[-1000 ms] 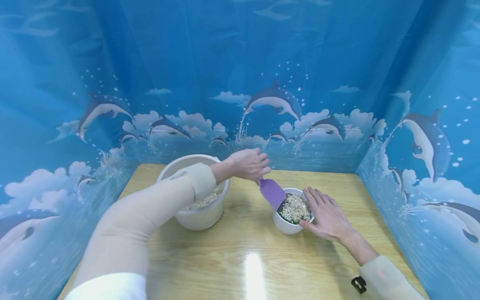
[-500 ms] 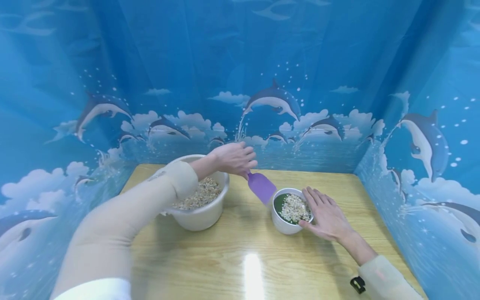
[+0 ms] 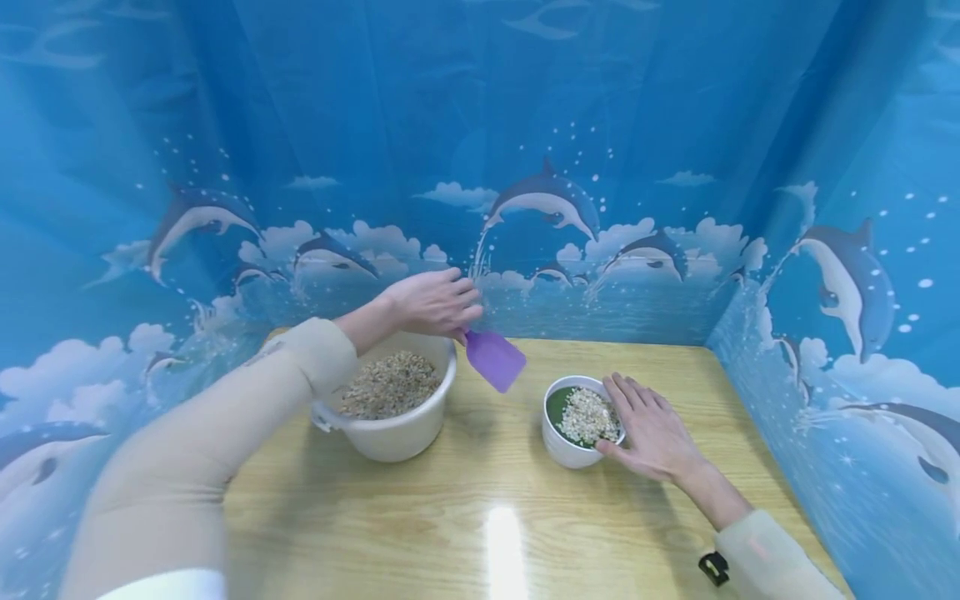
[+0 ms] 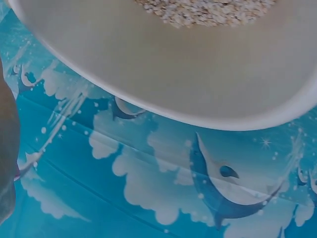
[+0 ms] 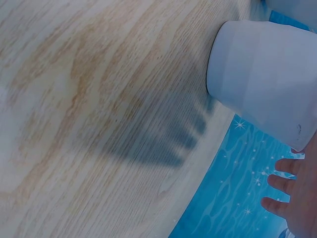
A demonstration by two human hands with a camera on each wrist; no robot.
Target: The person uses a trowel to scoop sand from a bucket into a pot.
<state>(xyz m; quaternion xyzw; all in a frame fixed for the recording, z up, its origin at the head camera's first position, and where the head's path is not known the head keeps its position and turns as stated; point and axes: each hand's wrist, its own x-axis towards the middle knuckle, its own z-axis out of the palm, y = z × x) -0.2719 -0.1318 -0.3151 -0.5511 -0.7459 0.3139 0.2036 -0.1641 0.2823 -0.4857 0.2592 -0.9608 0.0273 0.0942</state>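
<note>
The left grip (image 3: pixel 437 302) is holding the purple scoop (image 3: pixel 497 360) by its handle; the white bucket (image 3: pixel 408 435) is standing below and left of it. The right grip (image 3: pixel 654 429), fingers extended, is resting against the white cup (image 3: pixel 564 450). For clean scooping, the left grip should be clearing the bucket's rim and dipping edge-first. Versus one second ago, the scoop is hanging apart from the cup, nearer the bucket.

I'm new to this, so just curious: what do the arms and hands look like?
The left hand and right hand are ungloved. The left sleeve is cream, with faint dark marks near its wrist end and white fabric higher up. The right sleeve is pale, with a small black piece at its edge.
</note>
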